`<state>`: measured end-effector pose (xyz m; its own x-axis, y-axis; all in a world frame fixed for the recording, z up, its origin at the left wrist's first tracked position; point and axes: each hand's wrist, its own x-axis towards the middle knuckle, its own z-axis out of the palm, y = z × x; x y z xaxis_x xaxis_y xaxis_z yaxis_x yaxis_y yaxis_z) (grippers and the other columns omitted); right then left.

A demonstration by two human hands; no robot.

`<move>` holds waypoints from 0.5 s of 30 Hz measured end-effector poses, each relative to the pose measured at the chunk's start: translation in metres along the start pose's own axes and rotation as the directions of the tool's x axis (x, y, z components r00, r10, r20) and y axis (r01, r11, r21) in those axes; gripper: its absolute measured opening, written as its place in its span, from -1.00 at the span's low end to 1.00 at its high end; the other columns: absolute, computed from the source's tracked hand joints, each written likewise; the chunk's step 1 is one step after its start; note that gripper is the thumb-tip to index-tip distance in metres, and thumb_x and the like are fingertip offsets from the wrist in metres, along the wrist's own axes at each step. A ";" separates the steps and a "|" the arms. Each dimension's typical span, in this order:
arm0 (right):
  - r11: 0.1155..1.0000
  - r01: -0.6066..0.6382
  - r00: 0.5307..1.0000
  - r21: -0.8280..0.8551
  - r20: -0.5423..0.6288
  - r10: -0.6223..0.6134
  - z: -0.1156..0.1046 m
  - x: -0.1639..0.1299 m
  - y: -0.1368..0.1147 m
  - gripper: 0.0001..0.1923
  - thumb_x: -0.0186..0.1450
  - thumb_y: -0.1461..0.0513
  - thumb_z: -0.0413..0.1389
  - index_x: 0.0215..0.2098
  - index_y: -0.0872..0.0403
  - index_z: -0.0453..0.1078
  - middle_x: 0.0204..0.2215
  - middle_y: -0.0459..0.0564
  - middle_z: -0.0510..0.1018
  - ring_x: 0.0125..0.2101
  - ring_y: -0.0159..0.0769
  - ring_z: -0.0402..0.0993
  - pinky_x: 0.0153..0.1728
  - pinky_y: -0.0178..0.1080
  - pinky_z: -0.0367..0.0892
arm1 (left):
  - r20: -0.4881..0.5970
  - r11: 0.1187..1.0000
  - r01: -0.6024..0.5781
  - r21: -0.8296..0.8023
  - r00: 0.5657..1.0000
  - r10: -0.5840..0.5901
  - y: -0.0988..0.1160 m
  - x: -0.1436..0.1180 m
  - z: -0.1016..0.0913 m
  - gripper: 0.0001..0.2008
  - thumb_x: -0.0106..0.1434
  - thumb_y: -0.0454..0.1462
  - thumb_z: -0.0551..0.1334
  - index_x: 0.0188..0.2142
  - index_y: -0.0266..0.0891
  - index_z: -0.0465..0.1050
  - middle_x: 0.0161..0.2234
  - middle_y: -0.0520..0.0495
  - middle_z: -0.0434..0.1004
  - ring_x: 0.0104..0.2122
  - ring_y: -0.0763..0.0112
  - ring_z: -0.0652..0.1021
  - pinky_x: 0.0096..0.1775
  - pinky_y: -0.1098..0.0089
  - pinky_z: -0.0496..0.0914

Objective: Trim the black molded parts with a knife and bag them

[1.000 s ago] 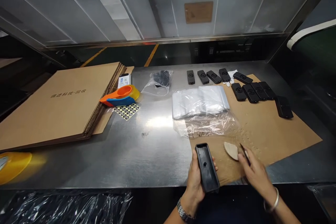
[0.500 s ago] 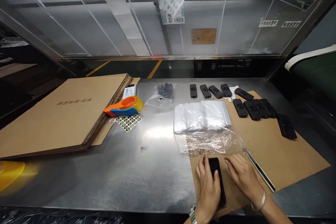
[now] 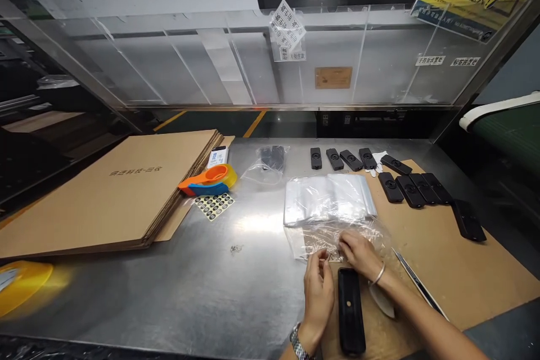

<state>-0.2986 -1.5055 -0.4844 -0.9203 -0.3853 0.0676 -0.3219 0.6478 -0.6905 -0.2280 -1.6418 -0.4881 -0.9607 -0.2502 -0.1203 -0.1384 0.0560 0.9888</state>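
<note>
On the cardboard sheet in front of me lies a long black plastic casing (image 3: 351,309), hollow side up, with a small pale spot inside. My left hand (image 3: 318,287) is just left of it, fingers curled in beside the lower edge of the clear plastic wrapping (image 3: 320,242). My right hand (image 3: 358,250) is over that wrapping, above the casing, thumb and fingers pressed together. What either hand holds, if anything, is too small or hidden. A pale curved piece (image 3: 382,299) lies below my right wrist. To the right rests a slim knife-like tool (image 3: 419,284).
A stack of clear bags (image 3: 329,199) lies beyond my hands. Several black casings (image 3: 411,190) stand behind, partly on the cardboard sheet (image 3: 468,275). At left are stacked cardboard (image 3: 105,191), an orange tape dispenser (image 3: 211,179) and a sticker sheet (image 3: 214,205). A clear panel (image 3: 169,67) hangs across the back.
My left hand has let go of the black casing and moved left. The right hand has moved up and left onto the wrapping. The view has tilted upward slightly.
</note>
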 end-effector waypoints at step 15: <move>0.436 -0.235 0.958 0.869 0.282 -0.046 -0.042 -0.060 -0.036 -0.76 0.25 0.16 0.03 -0.49 0.14 0.30 -0.52 -0.05 0.42 -0.44 -0.39 0.32 -0.31 -0.29 0.19 | 0.425 0.908 -0.066 -0.414 0.868 0.257 0.037 0.021 -0.009 -0.82 0.23 -0.20 0.13 -0.39 -0.24 0.43 -0.21 -0.13 0.48 -0.03 0.22 0.39 0.10 0.19 0.13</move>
<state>-0.2409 -1.4780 -0.4328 -0.8043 -0.5845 -0.1069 0.2689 -0.1977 -0.9427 -0.2510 -1.6537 -0.4534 -0.9715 0.2085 0.1123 0.0374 -0.3333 0.9421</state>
